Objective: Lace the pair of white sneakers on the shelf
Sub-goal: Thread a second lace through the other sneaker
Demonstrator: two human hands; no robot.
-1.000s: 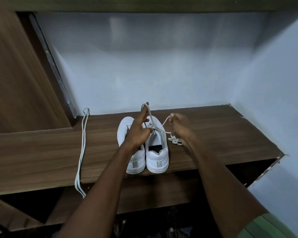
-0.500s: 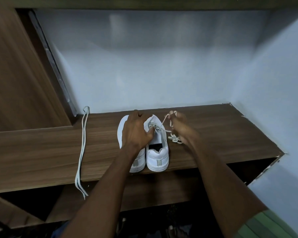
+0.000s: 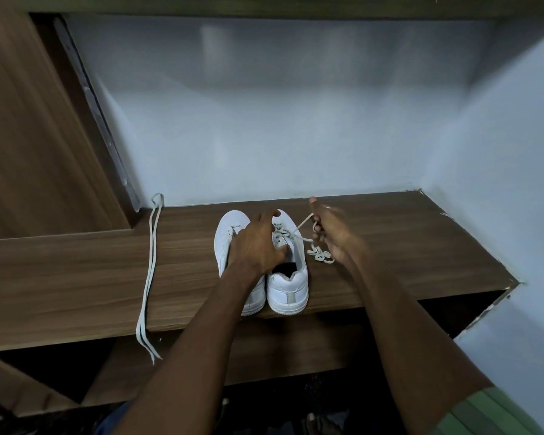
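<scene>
The right sneaker (image 3: 288, 271) stands on the wooden shelf (image 3: 405, 246), heel toward the person, touching the left sneaker (image 3: 230, 233), and its lace (image 3: 302, 229) runs from the eyelets up and rightward. The right hand (image 3: 333, 233), just beside that shoe's right flank, pinches the lace with curled fingers, slack coiled below. The left hand (image 3: 258, 246) lies over both shoes, thumb at the tongue; whether it grips anything I cannot tell.
</scene>
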